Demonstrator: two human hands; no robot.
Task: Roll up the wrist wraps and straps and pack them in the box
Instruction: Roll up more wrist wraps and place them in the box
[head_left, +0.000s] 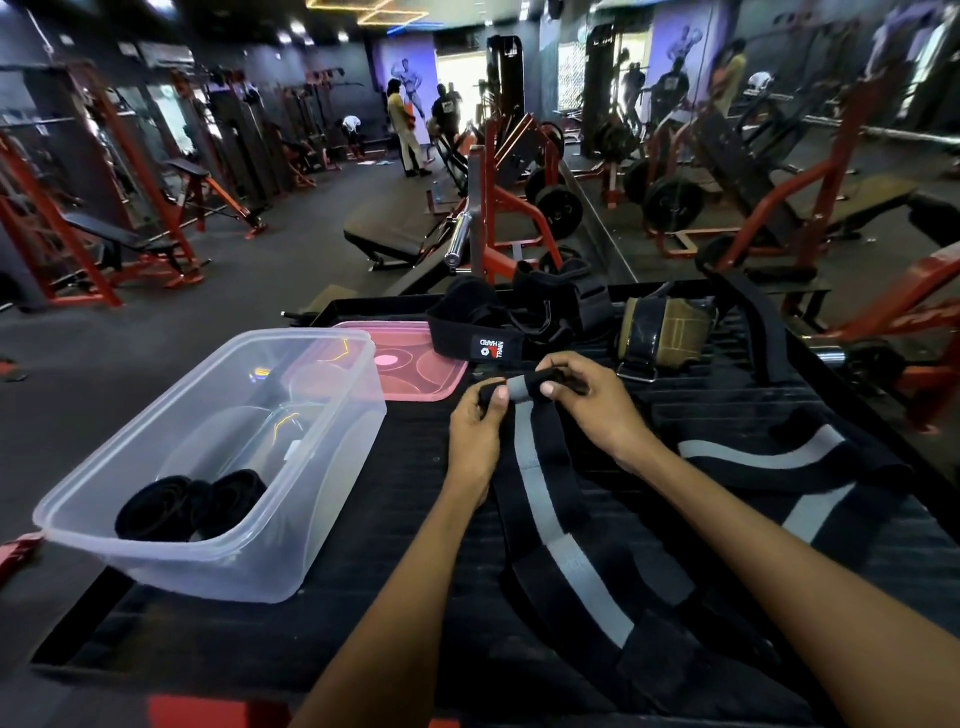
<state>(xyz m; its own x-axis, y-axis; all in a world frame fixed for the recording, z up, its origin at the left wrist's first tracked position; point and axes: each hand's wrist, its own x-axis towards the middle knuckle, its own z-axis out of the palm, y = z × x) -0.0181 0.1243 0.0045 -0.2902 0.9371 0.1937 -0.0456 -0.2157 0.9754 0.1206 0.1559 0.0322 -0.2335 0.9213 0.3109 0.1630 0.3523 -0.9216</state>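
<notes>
Left hand (475, 428) and right hand (592, 397) both pinch the rolled far end of a grey-striped black wrist wrap (558, 530); clear plastic box (291, 525) stands left.

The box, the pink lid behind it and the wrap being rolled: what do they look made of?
Box: clear, glossy plastic; the black rolls inside show through its wall. Pink lid: translucent plastic, probably, with moulded circles and sheen. Wrap: matte black woven fabric with a grey stripe, seemingly elastic; it bends softly.
</notes>
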